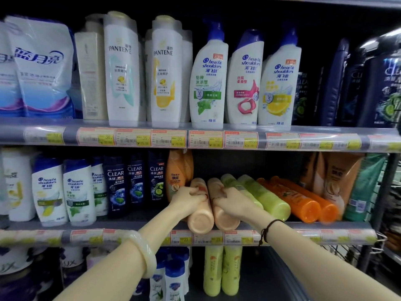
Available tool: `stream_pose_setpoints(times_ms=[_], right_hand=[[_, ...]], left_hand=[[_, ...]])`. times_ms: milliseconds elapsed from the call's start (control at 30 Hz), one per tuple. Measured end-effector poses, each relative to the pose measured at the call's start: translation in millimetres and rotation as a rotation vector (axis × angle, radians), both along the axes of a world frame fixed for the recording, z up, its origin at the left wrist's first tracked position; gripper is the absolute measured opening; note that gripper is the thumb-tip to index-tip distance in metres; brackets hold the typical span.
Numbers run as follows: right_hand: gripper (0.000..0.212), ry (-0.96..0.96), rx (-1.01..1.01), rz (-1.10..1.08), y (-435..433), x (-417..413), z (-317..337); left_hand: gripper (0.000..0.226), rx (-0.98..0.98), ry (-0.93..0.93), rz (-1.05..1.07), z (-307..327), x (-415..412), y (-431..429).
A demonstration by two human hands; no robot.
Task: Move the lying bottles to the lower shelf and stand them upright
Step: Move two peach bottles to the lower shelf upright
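Several bottles lie on their sides on the middle shelf (303, 227), bases toward me. My left hand (187, 197) grips the left peach bottle (200, 220). Beside it, my right hand (233, 202) grips the right peach bottle (224, 220). Further right lie two green bottles (273, 203) and two orange bottles (308, 205). On the lower shelf two yellow-green bottles (222, 270) stand upright, right under the peach ones.
An upright orange bottle (176, 170) stands just behind my left hand, dark Clear bottles (135, 183) to its left. Orange and green tubes (338, 183) stand at the right. Blue-capped white bottles (173, 276) sit on the lower shelf, left of the yellow-green pair.
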State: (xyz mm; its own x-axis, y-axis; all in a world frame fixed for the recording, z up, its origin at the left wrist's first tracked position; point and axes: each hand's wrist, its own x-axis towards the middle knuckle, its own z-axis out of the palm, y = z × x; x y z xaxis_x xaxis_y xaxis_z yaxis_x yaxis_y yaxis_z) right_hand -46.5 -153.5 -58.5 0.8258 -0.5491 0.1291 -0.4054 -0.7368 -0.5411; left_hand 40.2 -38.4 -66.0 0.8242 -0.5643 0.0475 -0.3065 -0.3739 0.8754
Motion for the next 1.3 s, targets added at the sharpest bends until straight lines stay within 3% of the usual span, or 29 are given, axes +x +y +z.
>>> stream_pose_setpoints(times_ms=[267,400,633,767,900,1067,1300], right_hand=[[0.039,-0.362,0.436,0.003,2.0,-13.5,-17.4],[0.053,-0.459,0.482,0.011,2.9,-18.1,-26.0],[0.051,-0.583,0.66,0.032,3.4,-24.7,-35.9],[0.053,-0.563,0.804,0.031,-2.5,-28.1,-33.5],[0.058,-0.563,0.948,0.074,-5.8,-31.9,-34.6],[0.053,-0.607,1.113,0.074,-8.8,-37.9,-29.1],[0.041,-0.524,1.104,0.198,-7.5,-43.5,-21.4]], left_hand=[[0.058,-0.124,-0.002,-0.009,-5.8,-8.9,7.8],[0.057,-0.176,-0.002,-0.015,-10.6,-11.4,9.5],[0.067,-0.306,0.067,-0.03,-12.8,-20.5,14.5],[0.082,-0.325,0.127,-0.039,-10.1,-20.2,19.0],[0.058,-0.358,0.175,-0.029,-12.1,-18.9,19.5],[0.051,-0.447,0.318,-0.023,-15.4,-20.1,18.8],[0.042,-0.47,0.343,-0.122,-9.9,-19.1,19.7]])
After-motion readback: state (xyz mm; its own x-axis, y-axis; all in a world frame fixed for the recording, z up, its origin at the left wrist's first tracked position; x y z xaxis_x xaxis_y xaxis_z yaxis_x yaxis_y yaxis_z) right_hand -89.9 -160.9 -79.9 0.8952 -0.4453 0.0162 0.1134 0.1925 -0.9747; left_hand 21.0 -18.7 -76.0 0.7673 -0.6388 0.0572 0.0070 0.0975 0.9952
